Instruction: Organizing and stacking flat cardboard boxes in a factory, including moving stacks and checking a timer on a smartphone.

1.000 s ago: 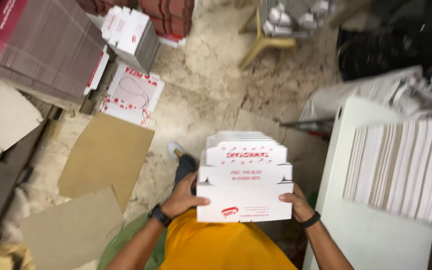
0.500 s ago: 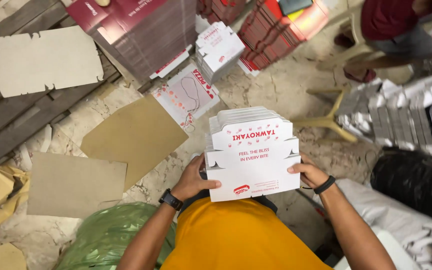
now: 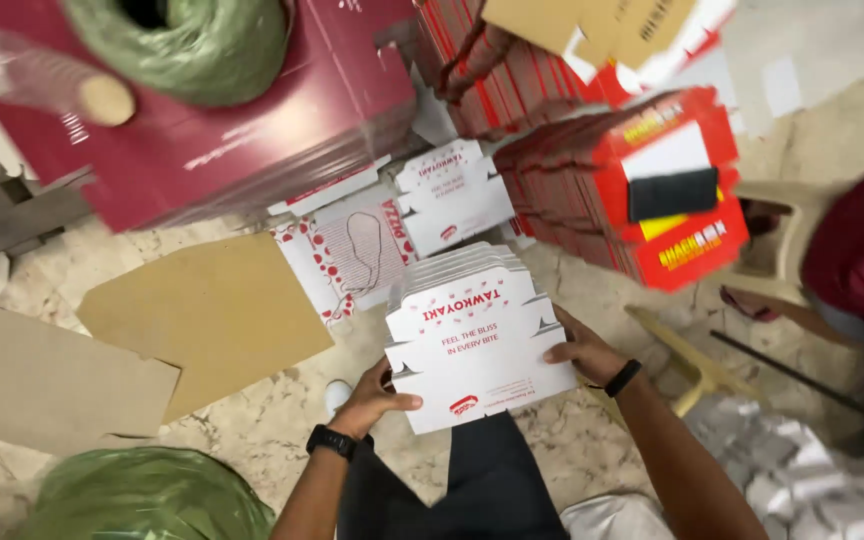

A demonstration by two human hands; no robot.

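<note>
Taking the stack of flat white cartons (image 3: 477, 340) as the landmark: far to its left lie two brown cardboard sheets (image 3: 202, 310) on the stone floor, one overlapping the other, with a green plastic bag (image 3: 142, 495) below them at the bottom edge. Up and left of the stack sits a big pile of dark red flat cartons (image 3: 252, 130) with a green twine roll (image 3: 192, 40) resting on it. Just above the stack, two more white printed cartons (image 3: 452, 195) lie on the floor.

The stack itself is held over the person's lap, in the middle of the view. The left hand (image 3: 377, 395) grips its lower left corner, thumb on top and fingers beneath. The right hand (image 3: 582, 350) closes on the right edge in the same way. Each wrist carries one dark band.

The stack looks like thin printed paperboard: light for its bulk and stiff across the face, but the smooth sheets would likely slide on one another. Holding opposite edges and pinching the full thickness seems the safest hold; the corners and notched flaps would crease easily. I count roughly eight or more layers along the fanned top edge, though they blur together there and no exact count is possible.

To the right of the stack stands one block of bright red cartons (image 3: 652, 190), and beyond it a person's dark red sleeve (image 3: 862, 250).
</note>
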